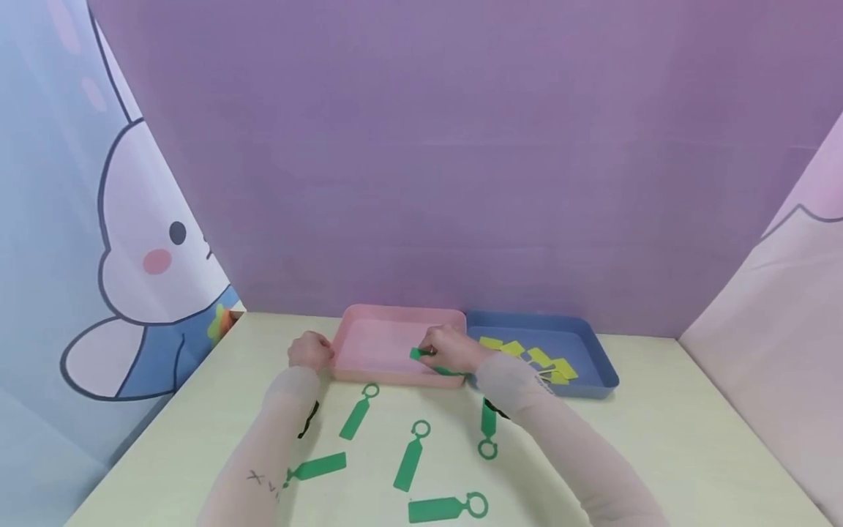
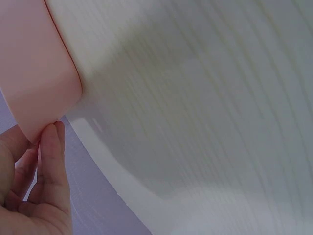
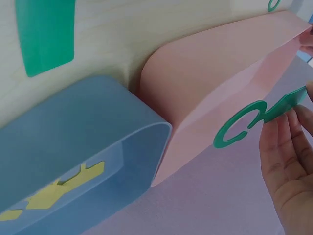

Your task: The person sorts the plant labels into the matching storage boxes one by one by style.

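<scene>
Over the pink tray (image 1: 375, 338), my right hand (image 1: 454, 348) pinches a flat green ring tag (image 3: 283, 104) by its rectangular end. The tag's open ring points away from the fingertips in the right wrist view. My left hand (image 1: 311, 351) is at the tray's left side. Seen from the left wrist, its thumb and fingers (image 2: 50, 149) pinch the tray wall near a rounded corner. Several more green tags lie on the table in front of the tray, among them one near the middle (image 1: 408, 465) and one at the front (image 1: 435, 510).
Right beside the pink tray stands a blue tray (image 1: 596, 359) holding several yellow tags (image 1: 540, 357). A purple backdrop (image 1: 461, 183) rises behind both trays. Printed curtains hang left (image 1: 151, 219) and right (image 1: 790, 307) of the pale wood-grain table (image 1: 665, 439).
</scene>
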A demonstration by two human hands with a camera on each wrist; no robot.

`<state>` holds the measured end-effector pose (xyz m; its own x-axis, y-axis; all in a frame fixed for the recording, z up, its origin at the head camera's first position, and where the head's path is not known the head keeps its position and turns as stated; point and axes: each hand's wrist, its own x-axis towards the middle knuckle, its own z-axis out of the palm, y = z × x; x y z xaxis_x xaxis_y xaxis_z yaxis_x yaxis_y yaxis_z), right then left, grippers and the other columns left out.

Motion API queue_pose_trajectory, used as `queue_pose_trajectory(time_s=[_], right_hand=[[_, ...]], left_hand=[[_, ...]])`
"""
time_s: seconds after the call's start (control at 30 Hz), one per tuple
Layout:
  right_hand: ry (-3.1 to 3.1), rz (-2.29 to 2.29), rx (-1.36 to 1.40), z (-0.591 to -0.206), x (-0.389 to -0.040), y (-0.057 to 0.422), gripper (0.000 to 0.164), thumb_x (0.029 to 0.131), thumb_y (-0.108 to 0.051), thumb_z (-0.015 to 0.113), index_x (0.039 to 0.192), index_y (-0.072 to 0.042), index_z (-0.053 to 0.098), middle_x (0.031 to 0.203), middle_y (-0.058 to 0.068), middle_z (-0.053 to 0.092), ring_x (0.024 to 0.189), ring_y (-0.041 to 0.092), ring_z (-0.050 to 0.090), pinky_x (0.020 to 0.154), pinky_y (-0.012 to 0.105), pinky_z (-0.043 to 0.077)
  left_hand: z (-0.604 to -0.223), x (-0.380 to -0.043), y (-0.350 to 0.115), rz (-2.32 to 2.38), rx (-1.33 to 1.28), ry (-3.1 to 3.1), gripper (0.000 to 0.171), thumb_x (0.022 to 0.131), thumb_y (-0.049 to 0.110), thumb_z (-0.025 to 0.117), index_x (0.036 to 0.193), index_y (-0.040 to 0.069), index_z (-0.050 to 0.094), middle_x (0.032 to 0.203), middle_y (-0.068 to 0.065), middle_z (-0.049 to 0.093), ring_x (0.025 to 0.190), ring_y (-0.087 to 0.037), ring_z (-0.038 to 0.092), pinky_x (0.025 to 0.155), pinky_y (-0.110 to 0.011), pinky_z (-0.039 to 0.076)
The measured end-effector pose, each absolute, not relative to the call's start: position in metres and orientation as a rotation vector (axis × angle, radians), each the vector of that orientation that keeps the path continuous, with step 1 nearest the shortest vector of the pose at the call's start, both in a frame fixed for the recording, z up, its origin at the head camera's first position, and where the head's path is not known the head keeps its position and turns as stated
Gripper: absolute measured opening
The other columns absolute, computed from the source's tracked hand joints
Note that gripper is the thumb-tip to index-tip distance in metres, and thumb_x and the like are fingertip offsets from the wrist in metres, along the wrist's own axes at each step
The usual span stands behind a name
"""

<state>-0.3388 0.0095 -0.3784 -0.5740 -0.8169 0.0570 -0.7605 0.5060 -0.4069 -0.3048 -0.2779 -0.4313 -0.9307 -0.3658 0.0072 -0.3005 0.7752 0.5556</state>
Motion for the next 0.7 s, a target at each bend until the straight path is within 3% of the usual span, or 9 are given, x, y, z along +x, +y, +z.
queue_pose_trajectory(time_s=[0.2,0.33,0.47,0.6,0.7], right_hand=[[2.598,-0.592,-1.368,-0.384,-0.348,0.002,0.018,0.088,-0.015,0.060,0.079,-0.004,0.071,0.055,-0.004,0.043,0.044,0.007,0.026,0.046,0.019,0.025],[2.664,-0.526,-1.330,-0.386,-0.346,-0.002,0.016,0.088,-0.018,0.061,0.088,-0.007,0.072,0.067,-0.005,0.049,0.052,0.007,0.035,0.050,0.020,0.029],[2.704,-0.483,-1.308,-0.388,-0.346,-0.009,0.017,0.087,-0.019,0.062,0.098,-0.011,0.072,0.084,-0.003,0.058,0.067,0.007,0.049,0.059,0.020,0.041],[2.715,-0.472,-1.372,-0.394,-0.347,-0.017,0.015,0.085,-0.018,0.064,0.096,-0.010,0.072,0.085,-0.001,0.062,0.075,0.008,0.056,0.067,0.020,0.048],[2.725,-0.489,-1.396,-0.398,-0.348,-0.023,0.013,0.084,-0.018,0.065,0.093,-0.011,0.073,0.083,-0.002,0.062,0.073,0.007,0.057,0.066,0.020,0.049]], left_hand=[[-0.432,-0.305,-0.278,-0.892,0.553,-2.837,0.019,0.081,0.011,0.061,0.095,0.001,0.069,0.095,-0.017,0.067,0.089,-0.036,0.059,0.081,-0.047,0.046],[-0.431,-0.302,-0.275,-0.897,0.563,-2.833,0.018,0.081,0.010,0.061,0.093,0.001,0.069,0.094,-0.017,0.067,0.088,-0.035,0.060,0.080,-0.047,0.047],[-0.430,-0.301,-0.273,-0.875,0.557,-2.825,0.017,0.080,0.010,0.061,0.091,0.001,0.069,0.092,-0.017,0.068,0.086,-0.034,0.061,0.080,-0.046,0.047],[-0.432,-0.302,-0.275,-0.858,0.556,-2.814,0.017,0.080,0.011,0.061,0.091,0.002,0.070,0.092,-0.016,0.068,0.086,-0.034,0.061,0.080,-0.046,0.047],[-0.435,-0.305,-0.277,-0.850,0.555,-2.808,0.017,0.080,0.012,0.061,0.092,0.002,0.070,0.093,-0.016,0.068,0.087,-0.034,0.061,0.081,-0.046,0.047]])
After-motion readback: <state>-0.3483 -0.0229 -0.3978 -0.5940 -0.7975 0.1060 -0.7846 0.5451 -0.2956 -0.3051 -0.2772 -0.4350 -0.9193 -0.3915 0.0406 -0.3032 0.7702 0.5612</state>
